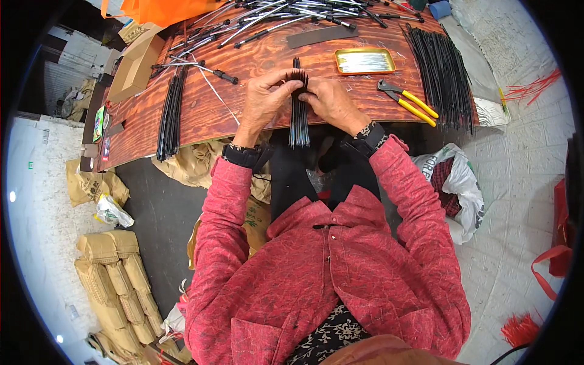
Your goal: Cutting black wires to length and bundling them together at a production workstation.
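At the near edge of the reddish-brown wood-grain table [243,67], both hands work on one bundle of thin black metal rods [299,118]. Bundle stands roughly upright, top end level with the tabletop, lower end hanging past the table edge toward the person's lap. Left hand [266,92] closes on the upper part from the left, fingers curled in around the rod tips. Right hand [328,100] closes on it from the right, fingers narrow and pinched against the same top end. Hands nearly touching each other across the bundle.

Handling judgement: rods look stiff, slim and smooth, light singly but with some weight as a bunch. Loose rods likely slide lengthwise against one another, so a bunch gripped only at the tip may fan or drop strands. Best hold seems a full wrap around the upper third, with the tips kept level by the other hand. Ends look narrow and could prick.

Around: a flat stack of similar black rods [443,73] at the right of the table, another thinner bunch [170,112] at the left. Yellow-handled pliers [409,100] lie just right of the right hand. A shallow yellow-rimmed metal tray [365,61] sits beyond the hands. Longer rods with black grips [274,18] are scattered along the far edge. An open brown cardboard box [137,64] sits at the left corner.
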